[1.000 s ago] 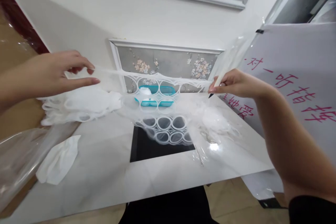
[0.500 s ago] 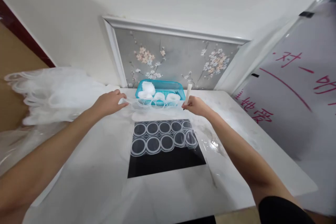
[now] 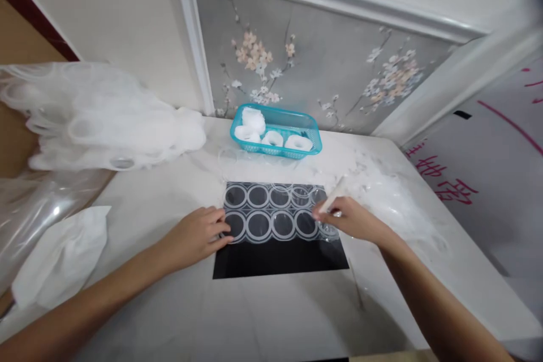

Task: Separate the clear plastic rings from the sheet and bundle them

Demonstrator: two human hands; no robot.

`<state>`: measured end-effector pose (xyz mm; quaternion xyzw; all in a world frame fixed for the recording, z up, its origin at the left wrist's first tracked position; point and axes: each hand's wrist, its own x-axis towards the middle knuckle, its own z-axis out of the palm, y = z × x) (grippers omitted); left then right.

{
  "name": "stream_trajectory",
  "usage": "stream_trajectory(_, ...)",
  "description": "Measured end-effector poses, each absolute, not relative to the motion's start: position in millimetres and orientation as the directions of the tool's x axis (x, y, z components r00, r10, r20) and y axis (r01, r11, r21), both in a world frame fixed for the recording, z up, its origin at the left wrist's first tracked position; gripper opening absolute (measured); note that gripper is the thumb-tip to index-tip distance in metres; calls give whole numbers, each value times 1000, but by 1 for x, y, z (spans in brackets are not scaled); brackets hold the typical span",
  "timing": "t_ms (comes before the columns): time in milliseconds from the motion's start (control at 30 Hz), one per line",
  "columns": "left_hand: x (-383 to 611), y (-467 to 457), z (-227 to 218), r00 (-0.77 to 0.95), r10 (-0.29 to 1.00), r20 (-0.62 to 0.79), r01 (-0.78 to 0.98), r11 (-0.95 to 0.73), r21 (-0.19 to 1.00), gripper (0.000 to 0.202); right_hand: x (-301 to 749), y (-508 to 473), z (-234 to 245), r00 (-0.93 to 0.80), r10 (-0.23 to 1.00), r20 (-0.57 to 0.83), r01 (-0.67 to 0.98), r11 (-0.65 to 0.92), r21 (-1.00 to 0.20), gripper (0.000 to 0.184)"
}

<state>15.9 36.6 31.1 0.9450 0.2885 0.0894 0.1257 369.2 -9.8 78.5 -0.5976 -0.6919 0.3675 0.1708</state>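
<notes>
A clear plastic sheet with rows of pale rings [image 3: 270,225] lies on a black mat [image 3: 280,260] on the white table. My left hand [image 3: 201,237] rests at the left edge of the ringed sheet, its fingers apart and holding nothing. At the sheet's right side, my right hand [image 3: 350,218] is closed around a slim white-handled tool [image 3: 334,195] that points up and away. The tool's working end is hidden by the fingers. Behind the mat, a loose see-through strip with ring outlines [image 3: 263,159] lies in front of the blue basket.
The blue plastic basket [image 3: 316,131] holds several stacks of white rings [image 3: 298,143] by the wall. A heap of white ringed film [image 3: 110,119] stands at left, above a clear plastic bag [image 3: 51,209] and a white sheet [image 3: 63,254]. Crumpled clear film [image 3: 394,198] spreads at right.
Both hands have come nearer to me, from in front of the basket to the ringed sheet. The see-through strip has left my left fingers. The white-handled tool is still in my right hand.
</notes>
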Motion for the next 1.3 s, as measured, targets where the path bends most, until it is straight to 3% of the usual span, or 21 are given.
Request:
stream_trajectory(133, 23, 32, 24, 787, 553, 274, 540, -832, 130, 28, 292, 30, 50, -199, 980, -5, 497, 97, -862, 32)
stream_trajectory(233, 22, 27, 13, 790, 533, 304, 561, -828, -8, 29, 244, 54, 22, -213, 974, 73, 441, 163, -882, 32)
stream_trajectory(300, 20, 26, 9, 795, 531, 294, 565, -824, -39, 31, 228, 61, 10, -208, 973, 99, 453, 186, -872, 32)
stream_trajectory(733, 14, 31, 3, 790, 558, 254, 556, -826, 86, 42, 226, 55, 0, -181, 972, 147, 509, 220, -832, 20)
stream_trajectory(833, 14, 32, 1, 771, 594, 231, 585, -803, 112, 47, 226, 46, -5, -260, 928, 269, 575, 372, -729, 18)
stream_trajectory(933, 16, 36, 1, 770, 611, 183, 591, -791, 158, 45, 227, 42, -5, -464, 784, 413, 629, 620, -469, 17)
stream_trajectory(1033, 17, 41, 3, 779, 614, 126, 584, -784, 212, 43, 233, 60, 7, -576, 710, 404, 667, 695, -269, 22)
stream_trajectory(1100, 17, 43, 6, 777, 621, 106, 586, -774, 240, 42, 243, 81, 20, -421, 771, 479, 768, 583, -264, 22)
stream_trajectory(1200, 15, 43, 10, 760, 641, 107, 600, -755, 265, 40, 262, 96, 36, 44, 781, 623, 829, 319, -459, 30)
stream_trajectory(1233, 15, 43, 10, 755, 645, 120, 601, -753, 270, 39, 268, 92, 38, 94, 778, 621, 807, 306, -505, 31)
stream_trajectory(1300, 17, 42, 12, 746, 641, 178, 591, -762, 266, 38, 273, 73, 34, 26, 822, 569, 756, 356, -549, 26)
